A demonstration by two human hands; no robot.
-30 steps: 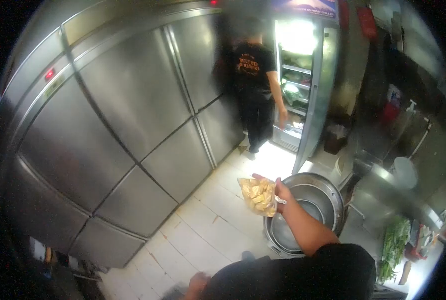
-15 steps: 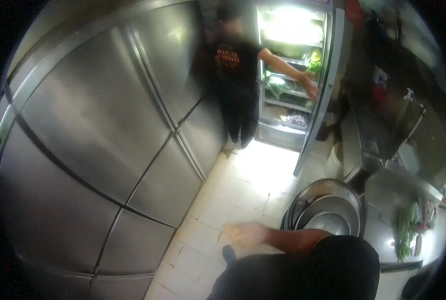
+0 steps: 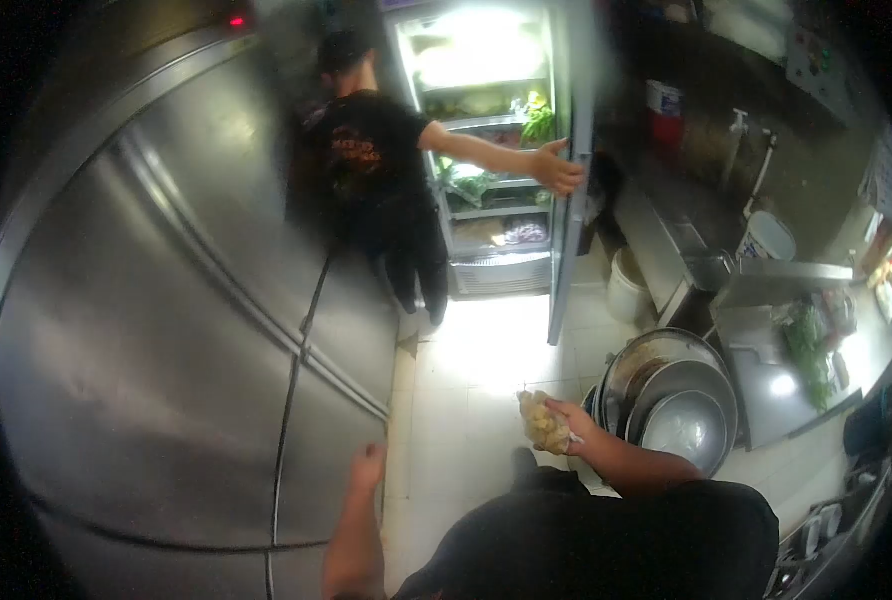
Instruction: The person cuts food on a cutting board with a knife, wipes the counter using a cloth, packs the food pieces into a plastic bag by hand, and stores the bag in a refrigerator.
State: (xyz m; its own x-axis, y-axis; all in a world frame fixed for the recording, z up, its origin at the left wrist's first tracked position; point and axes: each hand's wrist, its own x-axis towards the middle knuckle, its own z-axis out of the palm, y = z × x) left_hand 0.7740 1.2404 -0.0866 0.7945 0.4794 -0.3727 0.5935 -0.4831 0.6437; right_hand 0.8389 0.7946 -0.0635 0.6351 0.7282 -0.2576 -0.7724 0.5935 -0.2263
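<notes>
My right hand (image 3: 578,428) is closed around a small bag of yellowish lumpy pieces (image 3: 544,422), held out over the tiled floor. The wrapping looks like thin clear plastic; the contents are too blurred to name. My left hand (image 3: 368,466) is low at the left, beside the steel cabinet doors (image 3: 176,350). Its fingers are blurred and turned away, so their state is unclear. To the right of my right hand is a stack of large round metal pans (image 3: 684,430).
Ahead, a person in black (image 3: 366,170) stretches an arm to the open door (image 3: 571,200) of a lit fridge (image 3: 501,275) holding greens. A white bucket (image 3: 628,288) stands beyond the pans. On the right, a steel counter (image 3: 756,385) carries green herbs (image 3: 808,350).
The view has shifted right and moved nearer the pans and fridge. My left hand has come into view. The bag in my right hand now shows more clearly. The other person still reaches to the fridge door.
</notes>
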